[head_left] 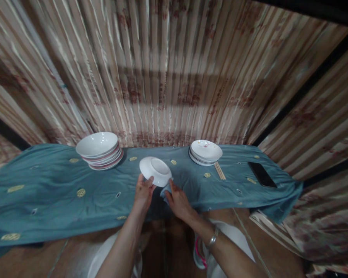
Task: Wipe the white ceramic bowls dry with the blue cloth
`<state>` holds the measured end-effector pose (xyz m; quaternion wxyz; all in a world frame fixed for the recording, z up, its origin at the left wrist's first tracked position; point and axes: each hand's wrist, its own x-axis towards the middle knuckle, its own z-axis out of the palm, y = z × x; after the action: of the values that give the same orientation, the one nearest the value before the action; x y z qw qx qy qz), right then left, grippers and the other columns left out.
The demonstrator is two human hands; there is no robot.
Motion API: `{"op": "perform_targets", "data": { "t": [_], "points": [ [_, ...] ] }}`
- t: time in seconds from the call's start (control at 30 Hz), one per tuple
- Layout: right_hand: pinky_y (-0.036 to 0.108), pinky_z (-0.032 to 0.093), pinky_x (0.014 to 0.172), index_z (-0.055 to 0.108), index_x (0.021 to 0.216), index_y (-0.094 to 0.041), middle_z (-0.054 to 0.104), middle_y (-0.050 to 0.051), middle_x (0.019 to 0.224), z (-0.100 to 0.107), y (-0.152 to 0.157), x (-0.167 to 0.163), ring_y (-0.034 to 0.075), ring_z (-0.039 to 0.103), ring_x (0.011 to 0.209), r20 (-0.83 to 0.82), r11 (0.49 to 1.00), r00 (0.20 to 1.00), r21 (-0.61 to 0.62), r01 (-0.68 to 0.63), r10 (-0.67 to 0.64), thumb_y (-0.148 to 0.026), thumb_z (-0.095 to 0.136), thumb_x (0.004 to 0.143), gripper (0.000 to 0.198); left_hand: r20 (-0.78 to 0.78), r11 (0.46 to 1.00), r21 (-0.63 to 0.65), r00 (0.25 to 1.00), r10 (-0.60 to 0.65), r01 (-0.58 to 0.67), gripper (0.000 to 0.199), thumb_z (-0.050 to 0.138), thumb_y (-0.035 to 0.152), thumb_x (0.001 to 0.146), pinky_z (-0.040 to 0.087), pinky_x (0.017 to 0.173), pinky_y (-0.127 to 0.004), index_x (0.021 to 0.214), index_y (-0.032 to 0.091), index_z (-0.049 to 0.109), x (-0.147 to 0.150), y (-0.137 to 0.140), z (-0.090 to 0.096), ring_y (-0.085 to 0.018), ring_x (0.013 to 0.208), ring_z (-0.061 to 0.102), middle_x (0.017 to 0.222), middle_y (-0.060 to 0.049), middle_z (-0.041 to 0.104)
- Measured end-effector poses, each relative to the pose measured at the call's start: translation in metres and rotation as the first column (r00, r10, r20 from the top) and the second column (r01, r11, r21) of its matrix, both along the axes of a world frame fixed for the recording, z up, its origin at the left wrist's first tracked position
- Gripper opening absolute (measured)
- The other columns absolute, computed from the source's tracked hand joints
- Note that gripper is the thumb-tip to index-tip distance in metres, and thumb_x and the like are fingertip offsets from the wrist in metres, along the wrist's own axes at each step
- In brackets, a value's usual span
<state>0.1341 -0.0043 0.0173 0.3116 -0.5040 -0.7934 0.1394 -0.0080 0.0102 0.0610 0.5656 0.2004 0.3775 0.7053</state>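
While the left grip (pixel 144 192) pinches a white dish (pixel 157 169), underside showing, right grip (pixel 179 200) clasping blue cloth (pixel 164 191), at the rim

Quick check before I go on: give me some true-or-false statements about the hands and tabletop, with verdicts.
1. The left hand holds a white dish, underside showing. True.
2. A black phone lies right of the chopsticks. True.
3. The right hand holds the chopsticks. False: it holds a blue cloth; the chopsticks lie on the tablecloth.
4. The taller stack of dishes stands right of the held dish. False: it stands to the left.
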Motion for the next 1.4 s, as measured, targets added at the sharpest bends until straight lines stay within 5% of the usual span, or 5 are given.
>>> {"op": "perform_targets", "data": {
  "t": [0.37,0.67,0.9,1.23,1.4],
  "points": [
    [0.046,0.05,0.091,0.044,0.137,-0.006,0.066,0.02,0.106,0.034,-0.012,-0.021,0.029,0.063,0.098,0.205,0.94,0.967,0.273,-0.204,0.15,-0.026,0.046,0.094,0.047,-0.058,0.999,-0.031,0.998,-0.022,0.021,0.059,0.083,0.028,0.053,0.047,0.06,-0.021,0.103,0.021,0.054,0.006,0.0,0.001,-0.01,0.059,0.062,0.075,0.003,0.07],
    [0.05,0.04,0.106,0.041,0.142,-0.012,0.048,0.02,0.14,0.044,-0.003,-0.012,0.03,0.046,0.128,0.128,0.932,0.985,0.33,-0.151,0.114,-0.023,0.046,0.093,0.05,-0.035,0.996,-0.035,0.996,-0.081,0.08,0.051,0.082,0.028,0.055,0.048,0.067,-0.023,0.099,0.021,0.059,0.005,-0.003,0.003,-0.013,0.069,0.066,0.08,0.001,0.072],
    [0.048,0.032,0.115,0.031,0.147,-0.014,0.036,0.013,0.151,0.042,0.007,-0.012,0.023,0.02,0.145,0.06,0.934,0.974,0.279,-0.224,0.216,-0.017,0.036,0.095,0.053,-0.07,0.994,-0.012,0.991,-0.111,0.111,0.051,0.082,0.032,0.055,0.05,0.073,-0.024,0.1,0.021,0.061,0.009,-0.007,0.005,-0.014,0.075,0.067,0.084,0.0,0.073],
    [0.052,0.033,0.113,0.043,0.141,-0.015,0.045,0.016,0.145,0.013,0.066,0.008,0.025,0.036,0.139,-0.152,0.987,0.986,0.151,-0.051,0.074,-0.027,0.032,0.098,0.046,-0.149,0.968,-0.034,0.956,-0.252,0.25,0.056,0.079,0.035,0.062,0.054,0.076,-0.032,0.112,0.02,0.058,0.009,-0.015,0.005,-0.02,0.084,0.069,0.094,-0.006,0.073],
    [0.051,0.036,0.112,0.052,0.133,-0.009,0.051,0.02,0.138,0.004,0.06,0.022,0.027,0.044,0.133,-0.124,0.999,0.992,0.05,0.012,-0.006,-0.027,0.036,0.097,0.043,-0.13,0.971,-0.042,0.963,-0.237,0.234,0.058,0.079,0.034,0.062,0.054,0.079,-0.035,0.113,0.02,0.057,0.008,-0.013,0.005,-0.02,0.081,0.07,0.087,-0.004,0.073]
  ]
}}
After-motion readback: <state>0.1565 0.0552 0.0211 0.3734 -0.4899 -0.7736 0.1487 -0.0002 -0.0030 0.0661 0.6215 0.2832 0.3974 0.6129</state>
